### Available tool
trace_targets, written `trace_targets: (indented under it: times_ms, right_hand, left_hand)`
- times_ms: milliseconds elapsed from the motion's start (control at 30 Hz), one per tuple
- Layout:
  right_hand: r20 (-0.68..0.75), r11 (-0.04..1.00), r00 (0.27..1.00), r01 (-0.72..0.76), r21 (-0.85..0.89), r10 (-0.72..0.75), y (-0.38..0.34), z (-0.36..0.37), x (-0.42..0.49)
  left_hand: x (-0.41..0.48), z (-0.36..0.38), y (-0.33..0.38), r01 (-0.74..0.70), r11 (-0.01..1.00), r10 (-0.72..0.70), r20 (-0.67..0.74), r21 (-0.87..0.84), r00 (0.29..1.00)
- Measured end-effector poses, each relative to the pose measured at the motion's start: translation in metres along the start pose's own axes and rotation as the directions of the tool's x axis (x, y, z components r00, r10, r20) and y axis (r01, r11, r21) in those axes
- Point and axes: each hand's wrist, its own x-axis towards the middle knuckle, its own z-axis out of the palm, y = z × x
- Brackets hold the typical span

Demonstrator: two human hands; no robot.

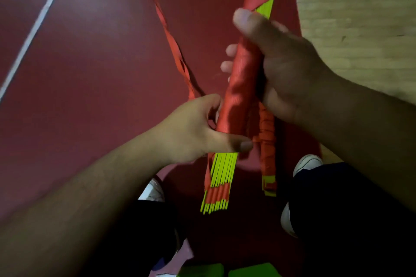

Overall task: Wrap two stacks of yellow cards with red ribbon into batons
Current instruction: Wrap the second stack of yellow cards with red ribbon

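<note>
The right hand (288,69) grips the middle of the stack of yellow cards (222,177) above the red floor (90,74). The left hand (193,132) pinches the red ribbon (238,87) at the wrap's lower edge; if that pinch eases, the turns could slacken. The loose tail (166,29) trails away to the left, and 1 wrapped baton (267,155) below the right hand may crowd the winding.

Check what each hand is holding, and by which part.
Both hold the same ribbon-wrapped card stack. The right hand grips its wrapped middle. The left hand pinches the wrap's lower edge, just above the bare yellow ends.
</note>
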Motion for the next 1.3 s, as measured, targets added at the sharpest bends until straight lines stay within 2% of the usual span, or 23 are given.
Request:
trace_targets:
  times_ms: [33, 100, 133, 233, 300, 500, 633, 733, 800, 900, 1000, 1067, 1100, 1167, 1233, 1300]
  right_hand:
    - [-0.04, 0.999, 0.999, 0.003, -0.05, -0.005, 0.003, 0.002, 0.0]
    - [-0.131, 0.992, 0.991, -0.008, -0.127, -0.009, 0.009, 0.002, 0.001]
    - [-0.17, 0.988, 0.985, -0.01, -0.152, -0.017, 0.01, 0.0, 0.002]
    - [-0.188, 0.987, 0.982, -0.019, -0.157, -0.011, 0.009, -0.003, 0.005]
    - [-0.139, 0.994, 0.99, -0.037, -0.103, 0.023, 0.005, -0.006, 0.004]
    - [0.181, 0.969, 0.972, -0.178, 0.17, 0.147, -0.007, -0.01, -0.002]
    - [0.331, 0.91, 0.934, -0.245, 0.334, 0.13, -0.011, -0.009, -0.005]
    - [0.38, 0.893, 0.919, -0.258, 0.369, 0.109, -0.013, -0.008, -0.008]
    - [0.357, 0.909, 0.927, -0.239, 0.341, 0.11, -0.014, -0.008, -0.009]
    - [0.163, 0.987, 0.983, -0.101, 0.127, 0.08, -0.011, -0.006, -0.007]
    - [-0.007, 0.997, 1.0, 0.027, -0.075, -0.027, -0.004, -0.004, -0.004]
    - [-0.089, 0.989, 0.995, 0.024, -0.147, -0.038, -0.001, -0.002, -0.003]
    - [-0.128, 0.987, 0.991, 0.01, -0.161, -0.031, 0.0, -0.003, -0.002]
    - [-0.167, 0.986, 0.986, -0.002, -0.165, -0.026, 0.0, -0.004, -0.002]
    - [-0.169, 0.988, 0.986, -0.026, -0.153, 0.0, -0.002, -0.005, -0.002]
    - [-0.141, 0.989, 0.989, -0.066, -0.134, 0.047, -0.003, -0.006, -0.003]
  left_hand:
    - [-0.001, 0.003, -0.001, 0.021, 0.996, -0.016, -0.061, 0.086, 0.998]
    - [-0.002, 0.008, -0.002, 0.042, 0.984, -0.026, -0.094, 0.174, 0.995]
    - [-0.002, 0.008, -0.002, 0.027, 0.986, -0.015, -0.076, 0.165, 0.997]
    - [-0.004, 0.001, -0.003, -0.001, 0.999, 0.005, 0.091, -0.041, 0.996]
    - [-0.006, -0.006, -0.005, 0.01, 0.992, 0.014, 0.197, -0.124, 0.98]
    - [-0.005, -0.017, -0.002, -0.015, 0.983, 0.061, 0.252, -0.183, 0.966]
    - [-0.005, -0.015, 0.005, -0.038, 0.982, 0.099, 0.336, -0.183, 0.937]
    - [-0.007, -0.01, 0.009, -0.038, 0.974, 0.121, 0.369, -0.224, 0.922]
    - [-0.008, -0.007, 0.01, -0.067, 0.972, 0.138, 0.317, -0.225, 0.938]
    - [-0.005, -0.004, 0.001, -0.03, 0.983, 0.058, 0.149, -0.183, 0.987]
    - [-0.005, 0.002, 0.0, -0.017, 1.0, 0.018, -0.058, 0.024, 0.998]
    - [-0.005, 0.007, 0.001, -0.029, 0.988, 0.048, -0.125, 0.154, 0.991]
    - [-0.005, 0.009, 0.003, -0.042, 0.985, 0.063, -0.127, 0.165, 0.99]
    - [-0.006, 0.011, 0.006, -0.068, 0.997, 0.07, -0.041, 0.047, 0.997]
    - [-0.006, 0.006, 0.006, -0.062, 0.992, 0.071, 0.076, -0.109, 0.995]
    - [-0.007, -0.003, 0.003, -0.043, 0.987, 0.068, 0.156, -0.157, 0.986]
